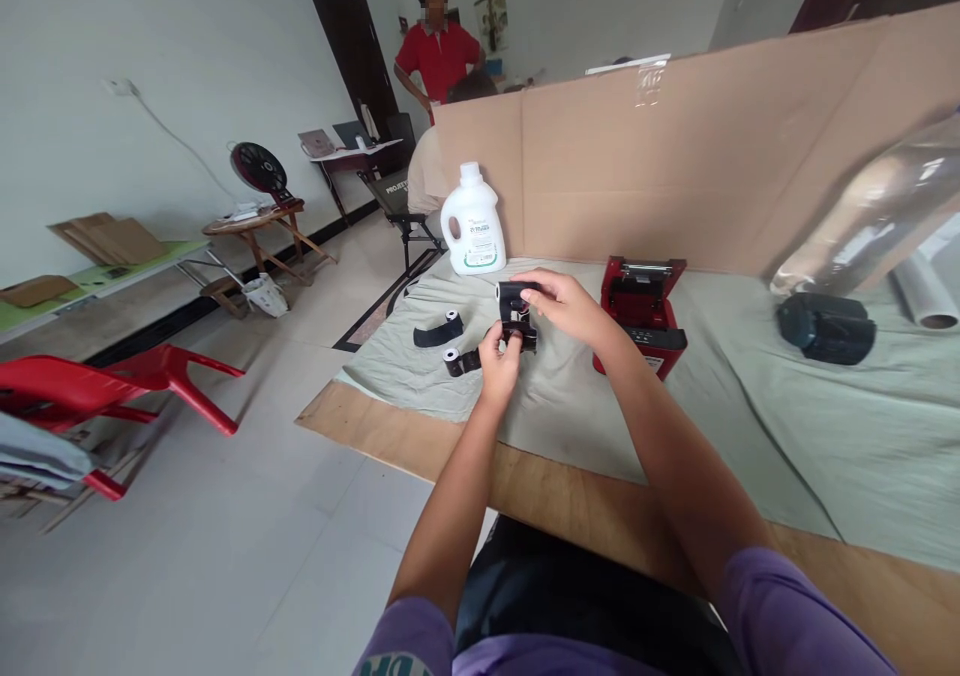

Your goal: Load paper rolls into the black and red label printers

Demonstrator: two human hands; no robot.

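Note:
Both my hands hold a small roll wrapped in black [514, 308] above the grey-green cloth [570, 406]. My right hand [564, 301] grips its top from the right. My left hand [498, 361] pinches the black wrapping at its lower end. Two more rolls lie on the cloth to the left: one with loose black wrapping [439, 330] and one just beside my left hand [454, 360]. A red printer with its lid open [642, 314] stands right of my hands.
A white detergent bottle [472, 220] stands at the cloth's far left corner. A cardboard wall [675, 166] closes the back. A dark device [825, 326] and clear film rolls [877, 211] lie at right. A person in red [437, 51] stands far back; red chair [112, 386] at left.

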